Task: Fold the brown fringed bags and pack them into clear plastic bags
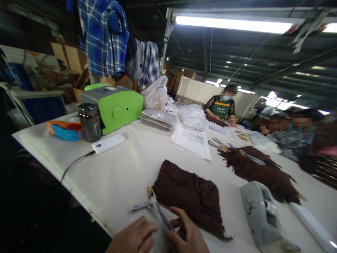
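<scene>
Left hand (134, 237): closed on the near end of the clear packet (160, 214).
Right hand (188, 235): fingers pinch the packet's other edge.
Packet axis: runs away, up-left.
Brown fringed piece (189, 196): on the counter (126, 168), just beyond, nearer the right hand.

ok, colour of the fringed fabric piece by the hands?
Dark brown fringed fabric piece, plain, no pattern; the head view shows it.

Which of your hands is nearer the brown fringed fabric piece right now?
Right. The right hand lies at the near edge of the brown fringed fabric piece, seemingly touching it. The left hand sits further left, beside the thin tool between both hands.
</scene>
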`<state>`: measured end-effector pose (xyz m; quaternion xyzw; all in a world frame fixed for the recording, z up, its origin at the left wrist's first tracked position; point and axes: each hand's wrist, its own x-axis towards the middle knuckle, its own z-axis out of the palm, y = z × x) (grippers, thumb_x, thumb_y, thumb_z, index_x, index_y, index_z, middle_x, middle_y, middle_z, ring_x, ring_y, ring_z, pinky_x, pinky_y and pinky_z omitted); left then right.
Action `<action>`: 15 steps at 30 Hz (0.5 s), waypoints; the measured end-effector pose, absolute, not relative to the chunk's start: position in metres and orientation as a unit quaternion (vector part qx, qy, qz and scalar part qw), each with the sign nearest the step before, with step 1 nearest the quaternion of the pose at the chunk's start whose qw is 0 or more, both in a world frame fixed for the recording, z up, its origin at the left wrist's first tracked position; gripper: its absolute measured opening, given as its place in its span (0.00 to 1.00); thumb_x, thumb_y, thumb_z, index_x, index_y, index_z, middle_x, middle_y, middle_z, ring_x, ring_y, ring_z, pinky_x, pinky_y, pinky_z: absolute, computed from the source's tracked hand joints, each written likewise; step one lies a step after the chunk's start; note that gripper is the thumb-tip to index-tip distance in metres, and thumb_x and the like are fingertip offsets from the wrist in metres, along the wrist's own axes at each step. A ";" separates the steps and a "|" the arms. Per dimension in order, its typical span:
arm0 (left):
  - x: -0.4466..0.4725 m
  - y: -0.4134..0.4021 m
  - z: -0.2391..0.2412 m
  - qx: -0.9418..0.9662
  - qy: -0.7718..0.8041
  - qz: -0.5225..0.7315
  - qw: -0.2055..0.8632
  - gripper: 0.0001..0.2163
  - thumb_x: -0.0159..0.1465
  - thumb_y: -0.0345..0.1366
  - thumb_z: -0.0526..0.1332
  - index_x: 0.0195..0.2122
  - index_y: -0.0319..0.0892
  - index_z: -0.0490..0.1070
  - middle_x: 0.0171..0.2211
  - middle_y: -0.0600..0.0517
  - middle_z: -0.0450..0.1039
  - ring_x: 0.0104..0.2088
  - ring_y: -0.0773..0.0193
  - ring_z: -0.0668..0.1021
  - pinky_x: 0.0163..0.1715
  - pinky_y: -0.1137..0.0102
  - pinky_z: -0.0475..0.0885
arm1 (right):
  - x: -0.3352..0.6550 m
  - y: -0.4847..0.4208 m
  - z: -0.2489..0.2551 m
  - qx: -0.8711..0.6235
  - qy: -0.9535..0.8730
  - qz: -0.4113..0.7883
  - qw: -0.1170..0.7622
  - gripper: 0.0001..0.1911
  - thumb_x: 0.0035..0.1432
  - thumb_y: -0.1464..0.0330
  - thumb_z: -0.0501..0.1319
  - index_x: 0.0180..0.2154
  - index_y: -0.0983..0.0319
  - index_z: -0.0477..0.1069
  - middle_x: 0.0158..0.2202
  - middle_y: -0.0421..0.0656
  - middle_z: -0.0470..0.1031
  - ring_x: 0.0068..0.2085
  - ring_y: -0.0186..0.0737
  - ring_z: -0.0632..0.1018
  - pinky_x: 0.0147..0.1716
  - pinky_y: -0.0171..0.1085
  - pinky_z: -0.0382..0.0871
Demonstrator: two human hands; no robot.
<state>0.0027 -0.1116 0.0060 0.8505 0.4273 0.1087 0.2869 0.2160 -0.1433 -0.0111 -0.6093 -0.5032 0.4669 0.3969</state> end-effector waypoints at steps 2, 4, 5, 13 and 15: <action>-0.010 -0.102 0.004 0.851 0.489 0.144 0.126 0.16 0.63 0.35 0.55 0.53 0.50 0.70 0.53 0.50 0.74 0.53 0.53 0.74 0.53 0.61 0.70 | 0.227 -0.143 0.005 -0.631 -0.562 0.399 0.356 0.22 0.46 0.69 0.62 0.46 0.57 0.73 0.34 0.41 0.78 0.22 0.34 0.74 0.23 0.31 0.64; -0.018 -0.098 0.002 0.844 0.514 0.149 0.032 0.18 0.62 0.34 0.57 0.54 0.46 0.70 0.54 0.46 0.72 0.54 0.49 0.73 0.53 0.55 0.69 | 0.231 -0.142 0.017 -0.635 -0.600 0.344 0.345 0.18 0.47 0.69 0.61 0.43 0.55 0.75 0.34 0.40 0.79 0.23 0.34 0.75 0.25 0.31 0.66; -0.018 -0.098 0.001 0.848 0.510 0.143 0.022 0.18 0.61 0.33 0.58 0.53 0.46 0.70 0.53 0.46 0.73 0.53 0.49 0.74 0.51 0.55 0.69 | 0.231 -0.141 0.021 -0.632 -0.614 0.323 0.345 0.17 0.48 0.69 0.60 0.42 0.55 0.75 0.32 0.39 0.79 0.23 0.34 0.75 0.25 0.31 0.66; 0.051 -0.110 -0.055 0.934 0.246 0.260 -0.002 0.15 0.64 0.32 0.60 0.52 0.44 0.67 0.45 0.53 0.78 0.45 0.63 0.77 0.44 0.73 0.69 | 0.229 -0.127 0.055 -0.625 -0.707 0.293 0.158 0.14 0.53 0.73 0.56 0.42 0.57 0.74 0.26 0.37 0.79 0.26 0.36 0.78 0.26 0.29 0.61; 0.060 -0.108 -0.066 0.935 0.192 0.299 -0.010 0.12 0.68 0.30 0.55 0.51 0.46 0.68 0.44 0.55 0.79 0.43 0.67 0.78 0.44 0.76 0.67 | 0.238 -0.127 0.054 -0.639 -0.723 0.247 0.088 0.14 0.52 0.74 0.58 0.40 0.56 0.75 0.27 0.38 0.80 0.29 0.37 0.78 0.27 0.30 0.59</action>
